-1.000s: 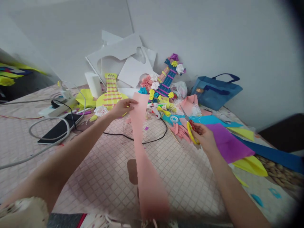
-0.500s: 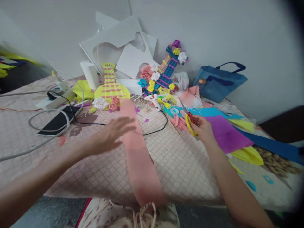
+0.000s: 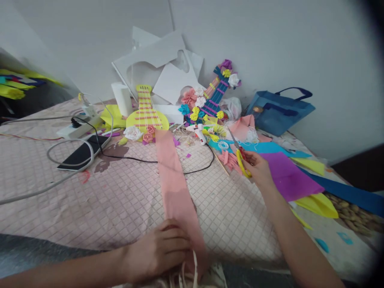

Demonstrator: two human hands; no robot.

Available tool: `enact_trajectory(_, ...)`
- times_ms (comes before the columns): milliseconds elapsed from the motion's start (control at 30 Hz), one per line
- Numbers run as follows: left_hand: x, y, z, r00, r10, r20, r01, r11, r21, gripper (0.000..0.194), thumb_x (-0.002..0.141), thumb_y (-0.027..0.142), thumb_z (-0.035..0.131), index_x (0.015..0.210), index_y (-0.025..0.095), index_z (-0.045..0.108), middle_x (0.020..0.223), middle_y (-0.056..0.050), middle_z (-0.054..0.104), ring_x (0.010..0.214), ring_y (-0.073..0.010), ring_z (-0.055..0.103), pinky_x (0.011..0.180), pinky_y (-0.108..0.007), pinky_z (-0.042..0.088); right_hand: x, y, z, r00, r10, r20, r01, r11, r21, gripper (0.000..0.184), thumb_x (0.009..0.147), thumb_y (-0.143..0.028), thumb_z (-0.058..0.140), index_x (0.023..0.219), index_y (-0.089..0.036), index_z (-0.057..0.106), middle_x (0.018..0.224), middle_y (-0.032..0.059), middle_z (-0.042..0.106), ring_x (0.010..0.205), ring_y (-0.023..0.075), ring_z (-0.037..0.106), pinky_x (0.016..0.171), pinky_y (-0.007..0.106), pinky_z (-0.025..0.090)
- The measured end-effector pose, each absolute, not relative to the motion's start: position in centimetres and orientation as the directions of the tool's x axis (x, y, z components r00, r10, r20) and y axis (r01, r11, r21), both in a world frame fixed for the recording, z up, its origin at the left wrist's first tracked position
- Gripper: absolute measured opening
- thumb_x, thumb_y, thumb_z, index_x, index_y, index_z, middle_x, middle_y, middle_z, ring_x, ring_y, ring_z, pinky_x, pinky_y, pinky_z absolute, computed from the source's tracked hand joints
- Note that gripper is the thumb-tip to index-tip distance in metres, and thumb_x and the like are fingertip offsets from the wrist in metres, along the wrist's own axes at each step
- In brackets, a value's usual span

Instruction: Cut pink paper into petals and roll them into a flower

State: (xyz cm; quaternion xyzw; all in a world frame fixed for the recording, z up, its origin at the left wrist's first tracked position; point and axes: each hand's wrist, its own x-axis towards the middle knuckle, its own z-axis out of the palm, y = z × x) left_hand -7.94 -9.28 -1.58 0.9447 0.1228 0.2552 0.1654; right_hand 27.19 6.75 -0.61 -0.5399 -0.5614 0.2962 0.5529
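Holds scissors (image 3: 239, 157) in the right hand (image 3: 260, 170), right of the glue gun (image 3: 201, 134), and rests the left hand (image 3: 162, 246), fingers curled, on the pink strip (image 3: 175, 182), left of and nearer than the glue gun; cannot tell if pinching it. Probably handles light and limp, creasing or tearing easily, so best held gently by both long edges.

Pink strip (image 3: 174, 176): near end at 6 o'clock blurred, partly covered by left hand (image 3: 165, 248), grip unclear; scissors (image 3: 241, 160) at 3 o'clock: red handle partly hidden by right hand (image 3: 258, 169); yellow pieces (image 3: 13, 92) at 9 o'clock: cut by left edge
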Motion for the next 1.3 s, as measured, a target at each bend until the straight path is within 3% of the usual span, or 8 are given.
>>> enact_trajectory(133,-8.2,-9.2,-0.9,0.729,0.540,0.420,0.124,-0.708,0.695,0.019,0.084,0.006,0.048,0.096,0.017,0.058,0.098,-0.007,0.067,0.096,-0.0148,0.059,0.088,-0.029,0.044,26.7,6.4,0.1,0.190,0.955,0.228,0.105,0.211,-0.972,0.036,0.059,-0.037,0.078,0.090,-0.025,0.064,0.083,0.0003,0.063,0.066,0.0125,0.059,0.054,0.023,0.047)
enact_trajectory(233,-8.9,-9.2,-0.5,0.656,0.711,0.252,0.183,-0.475,0.861,0.017,0.085,0.010,0.048,0.093,0.018,0.060,0.091,-0.006,0.066,0.085,-0.0135,0.060,0.074,-0.024,0.048,26.2,6.0,0.8,0.134,0.976,0.172,-0.037,0.178,-0.983,0.032,0.059,-0.034,0.078,0.086,-0.026,0.063,0.078,-0.0024,0.060,0.054,0.0081,0.053,0.044,0.020,0.041)
enact_trajectory(433,-9.5,-7.1,0.9,0.404,0.915,0.004,0.097,-0.047,0.994,0.015,0.086,0.031,0.054,0.088,0.016,0.058,0.072,-0.002,0.063,0.065,-0.0111,0.057,0.058,-0.021,0.043,25.6,5.5,1.2,0.066,0.989,0.133,-0.133,0.141,-0.981,0.031,0.057,-0.033,0.079,0.083,-0.026,0.062,0.077,-0.0033,0.058,0.055,0.0071,0.051,0.042,0.017,0.040)
enact_trajectory(567,-10.1,-5.4,1.8,0.378,0.918,-0.123,0.024,0.123,0.992,0.036,0.081,0.037,0.060,0.110,0.018,0.049,0.055,0.007,0.049,0.047,-0.0061,0.041,0.043,-0.016,0.026,25.3,5.4,0.9,0.052,0.993,0.104,-0.116,0.109,-0.987,0.034,0.056,-0.033,0.080,0.084,-0.026,0.063,0.075,-0.0034,0.059,0.052,0.0065,0.050,0.044,0.017,0.042)
enact_trajectory(900,-12.3,0.6,2.0,0.076,0.992,-0.097,0.044,0.094,0.995,0.038,0.072,0.039,0.067,0.098,0.015,0.054,0.072,-0.002,0.063,0.062,-0.0123,0.056,0.052,-0.021,0.040,24.7,5.2,0.9,0.005,0.988,0.155,0.013,0.155,-0.988,0.037,0.061,-0.041,0.075,0.090,-0.026,0.059,0.078,-0.0003,0.061,0.053,0.0109,0.052,0.043,0.023,0.042)
enact_trajectory(1033,-12.9,5.2,0.8,-0.026,0.998,0.059,0.284,-0.049,0.958,0.031,0.073,0.038,0.062,0.093,0.015,0.057,0.069,-0.003,0.066,0.052,-0.0115,0.053,0.046,-0.022,0.037,24.6,5.0,1.0,0.009,0.989,0.151,-0.021,0.151,-0.988,0.036,0.059,-0.039,0.077,0.087,-0.026,0.060,0.074,-0.0019,0.060,0.050,0.0094,0.051,0.041,0.021,0.040)
enact_trajectory(1167,-13.0,8.2,-0.2,-0.028,0.968,0.251,0.594,-0.186,0.783,0.028,0.080,0.036,0.050,0.095,0.013,0.057,0.061,0.003,0.064,0.054,-0.0111,0.055,0.051,-0.022,0.038,24.8,5.1,0.9,0.025,0.992,0.124,-0.050,0.125,-0.991,0.037,0.058,-0.039,0.078,0.088,-0.026,0.061,0.075,-0.0025,0.061,0.051,0.0086,0.053,0.043,0.021,0.041)
enact_trajectory(1300,-12.8,9.6,0.1,0.017,0.950,0.311,0.707,-0.231,0.669,0.037,0.085,0.032,0.041,0.109,0.007,0.052,0.062,0.003,0.062,0.062,-0.0127,0.060,0.058,-0.023,0.040,24.9,5.1,0.7,0.007,0.986,0.164,0.000,0.164,-0.986,0.037,0.060,-0.042,0.075,0.090,-0.026,0.060,0.075,-0.0016,0.061,0.052,0.0104,0.053,0.043,0.023,0.041)
